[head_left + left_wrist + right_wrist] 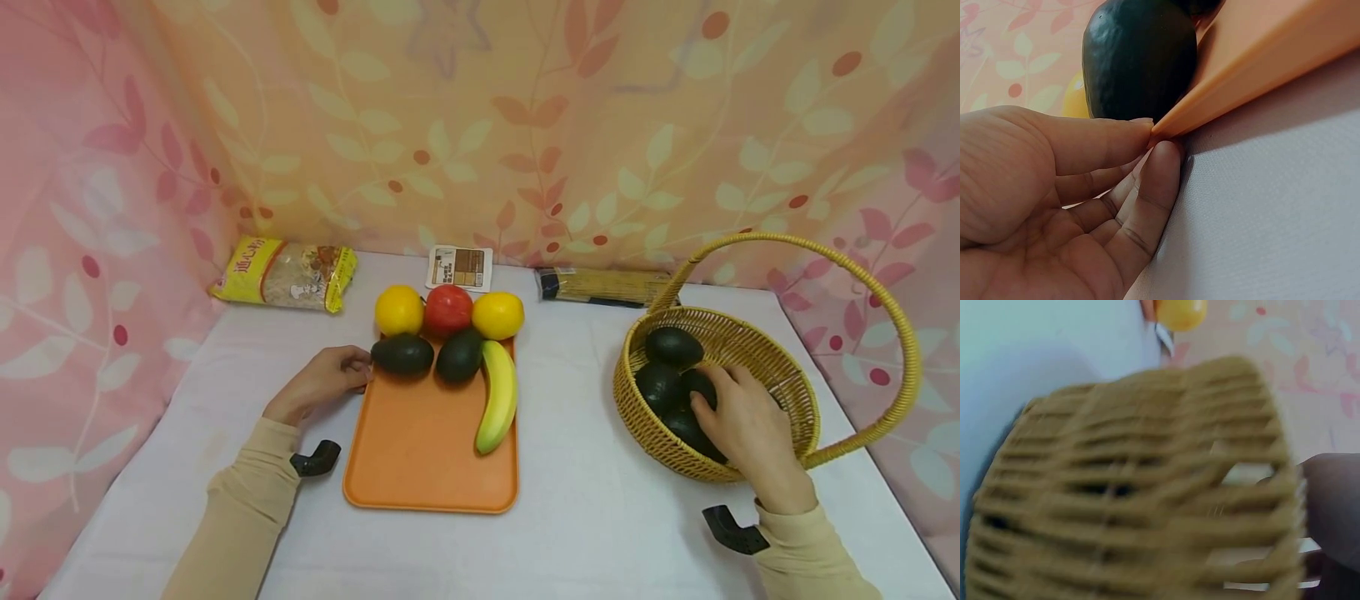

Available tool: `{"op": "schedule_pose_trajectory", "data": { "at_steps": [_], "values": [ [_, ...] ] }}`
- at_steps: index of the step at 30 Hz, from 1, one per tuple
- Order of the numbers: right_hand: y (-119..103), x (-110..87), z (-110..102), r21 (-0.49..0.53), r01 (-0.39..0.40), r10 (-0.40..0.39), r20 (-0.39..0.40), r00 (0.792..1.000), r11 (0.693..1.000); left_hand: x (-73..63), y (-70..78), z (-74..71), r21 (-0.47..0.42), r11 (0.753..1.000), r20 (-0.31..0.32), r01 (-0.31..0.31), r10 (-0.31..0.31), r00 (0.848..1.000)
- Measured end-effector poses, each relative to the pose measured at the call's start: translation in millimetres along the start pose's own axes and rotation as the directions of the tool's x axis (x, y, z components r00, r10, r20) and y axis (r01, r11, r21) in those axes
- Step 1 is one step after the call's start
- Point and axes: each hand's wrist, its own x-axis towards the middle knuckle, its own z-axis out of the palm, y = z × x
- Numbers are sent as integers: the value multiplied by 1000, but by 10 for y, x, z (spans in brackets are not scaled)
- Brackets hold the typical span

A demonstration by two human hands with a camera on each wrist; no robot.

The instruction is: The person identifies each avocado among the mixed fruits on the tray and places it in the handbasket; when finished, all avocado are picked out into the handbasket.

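At the left edge of the orange tray (420,475), my left hand (322,383) pinches the rim between thumb and fingers, close beside a dark avocado (1138,59). A second avocado (459,357) lies to its right, and a yellow-green banana (501,400) runs along the tray's right side. Behind them sit a red round fruit (448,310) and two yellow fruits, one left (399,311) and one right (498,315). My right hand (750,421) reaches into the wicker basket (637,425) and grips an avocado (699,387) among several others; the basket's wall hides this in the right wrist view.
The basket's tall handle (907,350) arches up on the right. Along the back lie a yellow food packet (285,273), a small printed card (460,267) and a dark-ended pack of thin sticks (600,286). Patterned curtains (480,125) border the white-covered table (570,500).
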Motion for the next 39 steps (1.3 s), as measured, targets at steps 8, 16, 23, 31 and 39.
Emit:
{"op": "schedule_pose_trajectory", "data": {
  "at_steps": [8, 16, 23, 31, 39],
  "values": [
    [-449, 132, -110, 45, 159, -141, -273, 952, 986, 7, 6, -3, 5, 1000, -1, 4, -4, 1000],
    [-858, 302, -164, 58, 364, -336, -273, 901, 930, -2, 22, 0, 6, 1000, 6, 6, -6, 1000],
    [-1236, 426, -89, 84, 541, -512, -227, 828, 837, -8, 29, -4, -2, 1000, 7, 10, -10, 1000],
    [-1667, 507, 217, 89, 611, -604, -89, 792, 787, -12, 13, -12, -3, 1000, 7, -16, 16, 1000],
    [-1986, 612, 508, 114, 638, -643, 14, 766, 762, -20, 31, 0, -4, 1000, 8, -10, 10, 1000]
  ]
}}
